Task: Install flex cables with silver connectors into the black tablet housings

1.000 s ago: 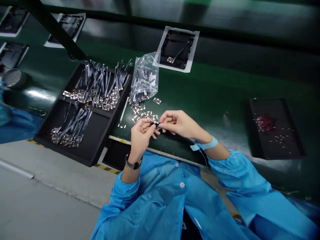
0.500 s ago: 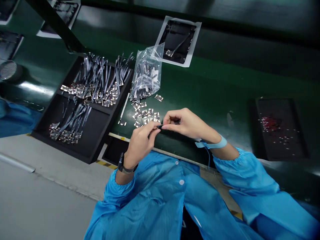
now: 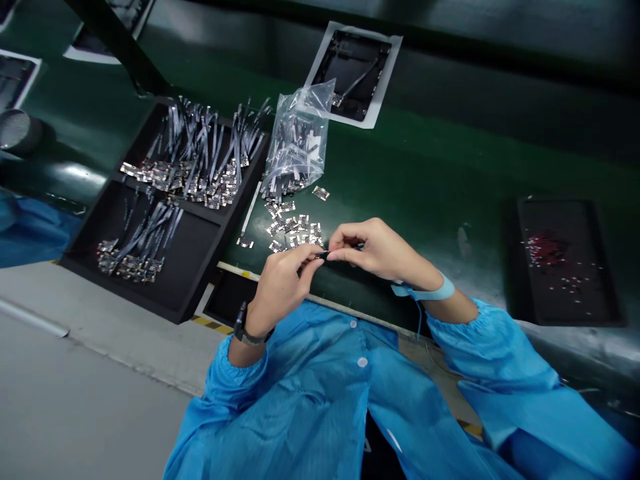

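Electronics assembly line: green conveyor belt (image 3: 430,160), small circuit boards (image 3: 290,223)

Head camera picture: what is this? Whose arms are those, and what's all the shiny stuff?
This picture comes from a small camera worn on a person's head, so you look down just as they do. The arms in the blue coat are theirs. Their left hand and right hand pinch a tiny dark part between their fingertips. On the green workbench lie little silvery circuit boards, beside a clear plastic bag stuffed with more pieces. The black tray has two compartments, holding bundles of flat ribbon cables.
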`<action>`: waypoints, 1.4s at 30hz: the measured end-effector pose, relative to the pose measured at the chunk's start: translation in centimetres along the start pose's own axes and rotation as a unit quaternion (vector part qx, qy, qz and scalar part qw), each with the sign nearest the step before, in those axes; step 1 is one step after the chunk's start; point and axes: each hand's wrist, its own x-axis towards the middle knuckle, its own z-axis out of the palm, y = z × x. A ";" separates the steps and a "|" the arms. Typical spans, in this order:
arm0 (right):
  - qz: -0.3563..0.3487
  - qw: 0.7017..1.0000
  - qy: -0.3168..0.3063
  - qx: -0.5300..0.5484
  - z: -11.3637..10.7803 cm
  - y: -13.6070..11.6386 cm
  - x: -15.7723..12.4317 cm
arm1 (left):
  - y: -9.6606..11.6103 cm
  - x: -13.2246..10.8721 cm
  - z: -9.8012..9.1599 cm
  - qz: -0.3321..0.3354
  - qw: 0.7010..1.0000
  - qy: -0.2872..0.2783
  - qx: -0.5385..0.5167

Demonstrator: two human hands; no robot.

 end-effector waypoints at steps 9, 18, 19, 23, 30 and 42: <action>-0.002 1.000 0.002 0.002 0.0 0.1 0.0 | 0.1 -0.1 0.1 0.032 0.998 0.002 0.050; -0.038 0.999 -0.012 -0.009 0.2 0.3 -0.2 | 0.3 -0.6 0.6 0.031 0.996 -0.004 0.085; -0.043 0.999 -0.017 -0.012 0.2 0.4 -0.3 | 0.3 -0.7 0.6 0.030 0.996 -0.007 0.079; -0.068 0.997 -0.022 -0.042 0.3 0.6 -0.6 | 0.3 -0.7 0.2 0.034 0.998 -0.022 0.051; -0.128 0.990 -0.017 -0.058 0.4 0.3 -1.0 | 0.7 -0.9 0.1 0.066 0.995 -0.024 0.069; -0.124 0.985 0.048 -0.113 -1.9 0.8 3.4 | -3.0 -3.4 -1.8 -0.226 0.949 0.191 -0.111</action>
